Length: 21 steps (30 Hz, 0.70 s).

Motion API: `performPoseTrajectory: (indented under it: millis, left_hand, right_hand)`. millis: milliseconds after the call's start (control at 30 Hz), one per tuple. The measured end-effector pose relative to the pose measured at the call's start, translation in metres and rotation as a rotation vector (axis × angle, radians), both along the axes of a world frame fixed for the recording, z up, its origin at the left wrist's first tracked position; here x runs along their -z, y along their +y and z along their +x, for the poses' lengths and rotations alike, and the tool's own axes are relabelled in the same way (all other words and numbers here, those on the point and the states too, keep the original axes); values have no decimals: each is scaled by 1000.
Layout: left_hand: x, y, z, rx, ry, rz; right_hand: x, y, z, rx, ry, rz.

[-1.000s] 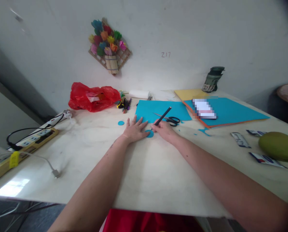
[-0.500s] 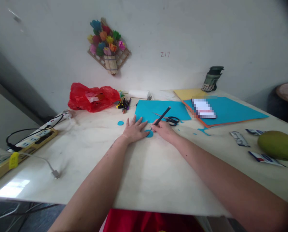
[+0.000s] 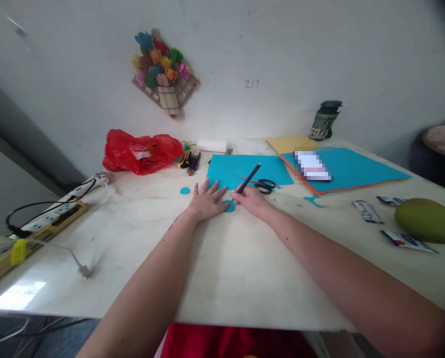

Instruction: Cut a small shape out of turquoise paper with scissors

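Black pen slants, tip down-left, top up-right.

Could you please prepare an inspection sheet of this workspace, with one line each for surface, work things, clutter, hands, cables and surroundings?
Surface: pale table, glare near its left front corner.
Work things: blue disc between left hand and right hand; second blue disc farther left; blue sheet behind; black scissors partly over the sheet.
Clutter: red plastic bag, markers, blue scraps, sachets, green fruit.
Hands: left hand flat, fingers spread, thumb at the disc; right hand grips a dark pen-like tool, tip near the disc, contact unclear.
Cables: black cable at the power strip; white cable ends loose on the table.
Surroundings: wall with flower decoration; dark green bottle at back right.
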State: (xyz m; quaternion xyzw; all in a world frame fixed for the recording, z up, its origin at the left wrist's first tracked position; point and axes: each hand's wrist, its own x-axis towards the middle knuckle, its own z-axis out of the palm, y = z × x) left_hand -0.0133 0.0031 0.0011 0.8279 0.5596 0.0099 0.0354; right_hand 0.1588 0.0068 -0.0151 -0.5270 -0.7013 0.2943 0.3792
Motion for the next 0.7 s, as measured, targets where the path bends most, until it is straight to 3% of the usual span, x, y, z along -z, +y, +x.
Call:
performPoseTrajectory:
  millis: [700]
  left_hand:
    - [0, 0, 0, 4, 8, -8]
  right_hand:
    - [-6, -4, 0, 0, 1, -28]
